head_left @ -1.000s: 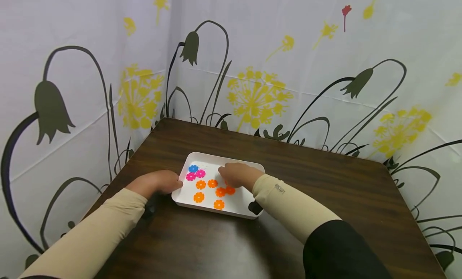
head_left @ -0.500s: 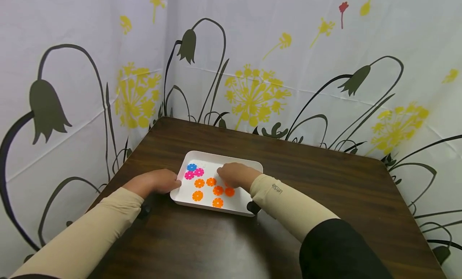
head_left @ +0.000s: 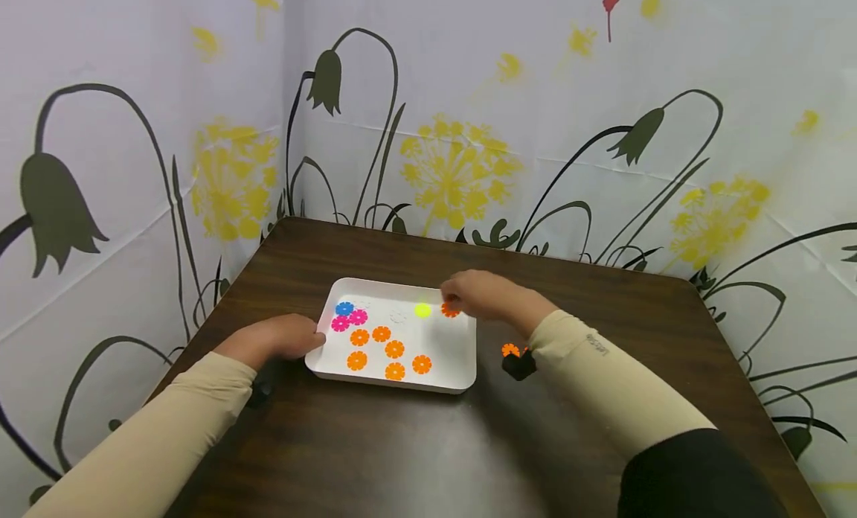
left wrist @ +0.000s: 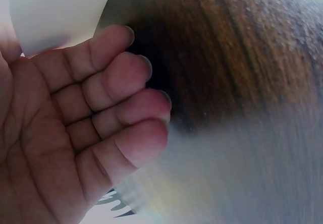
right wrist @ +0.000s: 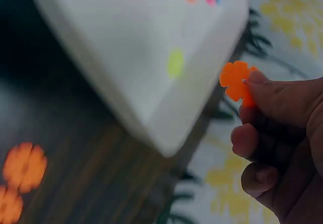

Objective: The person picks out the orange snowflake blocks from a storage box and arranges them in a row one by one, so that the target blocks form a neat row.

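Note:
My left hand [head_left: 284, 336] grips the left rim of a white tray [head_left: 445, 336], thumb over the edge; in the left wrist view its fingers [left wrist: 128, 75] lie beneath the tray's side. Over the tray's far right corner, my right hand [head_left: 483, 293] pinches an orange flower-shaped plastic disc [right wrist: 234, 78] between thumb and forefinger. Inside the tray lie several orange discs [head_left: 395, 349], two pink discs [head_left: 358, 317], a blue disc [head_left: 344, 309], a yellow disc [head_left: 422, 310] and pale, hardly visible discs [head_left: 398, 317].
On the brown wooden table [head_left: 375, 443], right of the tray, lie two orange discs [right wrist: 24, 167], partly hidden by a black wrist piece [head_left: 518, 366] in the head view. White cloth [head_left: 442, 71] with printed flowers hangs behind the table.
My right hand has moved from the tray's middle to its far right corner and holds an orange disc. The yellow disc and orange discs on the table have come into sight. The left hand stays on the rim.

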`<state>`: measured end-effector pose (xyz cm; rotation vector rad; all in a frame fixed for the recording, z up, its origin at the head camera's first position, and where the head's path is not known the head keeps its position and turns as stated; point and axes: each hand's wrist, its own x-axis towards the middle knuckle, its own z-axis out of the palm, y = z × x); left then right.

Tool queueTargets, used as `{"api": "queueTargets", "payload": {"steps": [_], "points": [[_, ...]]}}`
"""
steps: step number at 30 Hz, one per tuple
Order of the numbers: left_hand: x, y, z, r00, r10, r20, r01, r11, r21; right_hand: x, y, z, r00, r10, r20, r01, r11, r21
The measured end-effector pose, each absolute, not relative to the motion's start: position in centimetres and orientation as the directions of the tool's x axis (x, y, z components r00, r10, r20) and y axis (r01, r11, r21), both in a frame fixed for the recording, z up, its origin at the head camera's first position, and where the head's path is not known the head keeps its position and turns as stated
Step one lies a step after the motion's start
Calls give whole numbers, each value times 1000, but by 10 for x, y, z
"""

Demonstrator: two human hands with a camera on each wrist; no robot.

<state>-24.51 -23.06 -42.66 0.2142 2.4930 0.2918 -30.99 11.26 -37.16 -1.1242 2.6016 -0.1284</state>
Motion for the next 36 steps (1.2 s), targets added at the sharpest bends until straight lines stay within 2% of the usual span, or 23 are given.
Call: {"api": "queueTargets", "payload": {"steps": [3, 7, 10, 14, 20, 27, 32, 36], "points": [[-244, -236, -426, -803, 218, -554, 83, 963, 258, -313, 165, -361, -728, -655, -201, -612, 754, -240], [-243, -243, -428, -800, 218, -560, 79, 962, 262, -308, 232, -373, -799, -538, -268, -484, 840, -245], [-242, -246, -430, -799, 214, -562, 73, 962, 263, -300, 267, -394, -808, -484, -336, -421, 873, -247], [-241, -248, -431, -800, 213, -560, 66, 960, 270, -291, 288, -421, -808, -440, -392, -375, 897, -234], [-240, -246, -431, -803, 213, -557, 59, 958, 281, -286, 293, -440, -822, -378, -426, -347, 926, -151], [-240, -238, -428, -807, 225, -545, 77, 957, 281, -282, 288, -432, -822, -337, -459, -353, 934, -55], [-242, -234, -426, -805, 224, -549, 79, 958, 276, -284, 263, -408, -828, -444, -341, -454, 889, -54], [-245, -232, -426, -803, 227, -551, 79, 957, 279, -286, 215, -389, -796, -568, -210, -566, 821, -76]]}}
